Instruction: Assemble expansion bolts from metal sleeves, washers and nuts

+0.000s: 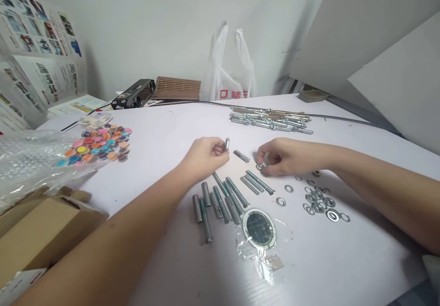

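Note:
My left hand is closed around a silver bolt, and only its upright end shows above the fingers. My right hand pinches a small metal nut against the table between thumb and fingertips. Between the hands lies a loose metal sleeve. Nearer to me are several bolts and sleeves in loose rows. Below my right forearm sits a heap of nuts and washers, with a single washer lying apart from it.
A round dark disc with a pale rim rests on clear plastic. Behind the hands lies a pile of assembled anchor bolts. Colourful discs, bubble wrap and a cardboard box are on the left. A white plastic bag stands at the back.

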Demonstrator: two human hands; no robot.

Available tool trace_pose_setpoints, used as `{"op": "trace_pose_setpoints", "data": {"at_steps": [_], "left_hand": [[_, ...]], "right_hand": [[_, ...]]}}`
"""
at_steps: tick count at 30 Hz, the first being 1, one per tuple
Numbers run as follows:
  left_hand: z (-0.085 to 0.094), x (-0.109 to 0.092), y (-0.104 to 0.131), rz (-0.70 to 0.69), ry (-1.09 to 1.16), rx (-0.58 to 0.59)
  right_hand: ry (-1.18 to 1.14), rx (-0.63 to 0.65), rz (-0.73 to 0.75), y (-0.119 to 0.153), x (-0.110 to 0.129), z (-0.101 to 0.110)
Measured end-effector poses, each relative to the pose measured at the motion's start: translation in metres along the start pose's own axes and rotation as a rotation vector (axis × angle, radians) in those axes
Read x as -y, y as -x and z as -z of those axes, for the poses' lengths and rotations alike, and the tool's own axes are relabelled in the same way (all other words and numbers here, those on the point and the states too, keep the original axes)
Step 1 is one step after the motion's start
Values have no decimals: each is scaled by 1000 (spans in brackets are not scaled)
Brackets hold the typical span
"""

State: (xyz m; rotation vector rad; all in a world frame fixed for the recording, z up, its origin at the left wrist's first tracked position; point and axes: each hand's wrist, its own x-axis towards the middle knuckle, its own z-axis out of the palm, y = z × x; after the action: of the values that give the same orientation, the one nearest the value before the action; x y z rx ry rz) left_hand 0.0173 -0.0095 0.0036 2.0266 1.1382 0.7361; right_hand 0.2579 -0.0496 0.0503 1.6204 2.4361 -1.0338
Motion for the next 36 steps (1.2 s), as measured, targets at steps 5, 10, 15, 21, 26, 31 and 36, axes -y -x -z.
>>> {"op": "trace_pose_setpoints", "data": {"at_steps": [5,10,15,21,26,31,36], "left_hand": [[1,-4,1,28,-30,2],[1,-3,2,42,-43,-3],[1,-3,3,21,-56,-10],[1,-2,3,1,-34,-5],[2,2,2,-17,-8,30],[2,5,2,-45,-18,26],[2,4,3,-46,-22,25]], "right_hand": [[-21,-68,-14,16,0,1],[29,-30,-49,39,-3,7],[-14,133,-20,41,-15,2],[-129,222,90,30,-29,-2],[-212,134,132,26,-23,-1],[-299,-87,74,22,-21,-4],[-587,-61,162,20,-23,-4]]}}
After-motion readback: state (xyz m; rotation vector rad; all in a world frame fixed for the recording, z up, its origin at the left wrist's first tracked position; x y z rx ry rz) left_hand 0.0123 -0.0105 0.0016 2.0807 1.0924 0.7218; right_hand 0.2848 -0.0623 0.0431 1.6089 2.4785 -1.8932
